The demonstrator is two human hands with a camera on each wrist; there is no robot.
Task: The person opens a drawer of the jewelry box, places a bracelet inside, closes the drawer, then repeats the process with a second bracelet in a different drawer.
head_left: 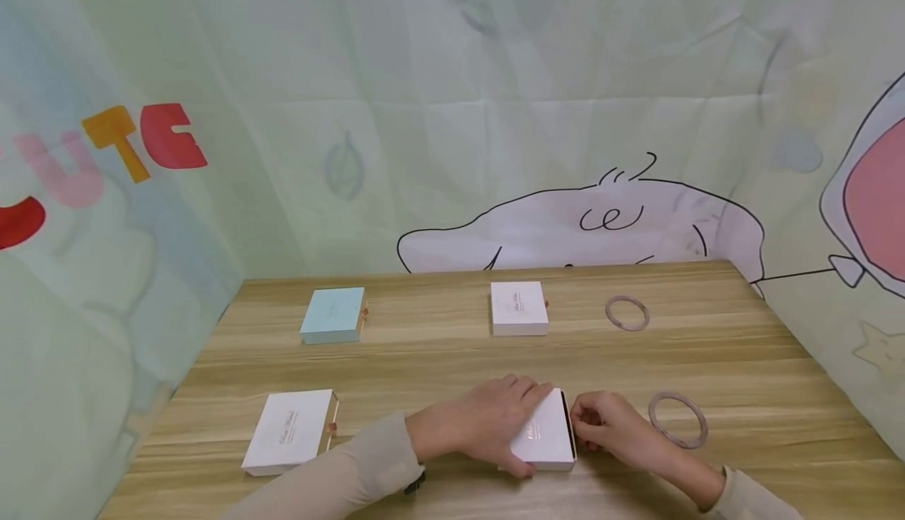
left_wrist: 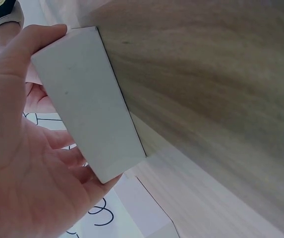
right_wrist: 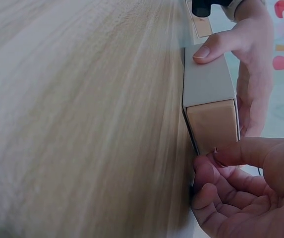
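Observation:
A white drawer box [head_left: 543, 435] with small lettering lies flat near the table's front. My left hand [head_left: 488, 422] grips it across the top, thumb on the near side and fingers on the far side. In the left wrist view the blank end of the box [left_wrist: 87, 99] faces my left palm. At the opposite end, my right hand [head_left: 618, 430] pinches the small pull tab of the tan drawer [right_wrist: 212, 126]; the fingertips hide most of that tab. A narrow dark gap shows along the box's right end. Close to the right hand lies a greyish bangle [head_left: 679, 419].
Another bangle [head_left: 627, 313] lies at the back right. A white box [head_left: 519, 308] stands at the back middle, a light blue box [head_left: 335, 315] at the back left, and a larger white box [head_left: 291, 432] at the front left. Printed cloth [head_left: 424, 111] hangs behind the wooden table [head_left: 424, 359].

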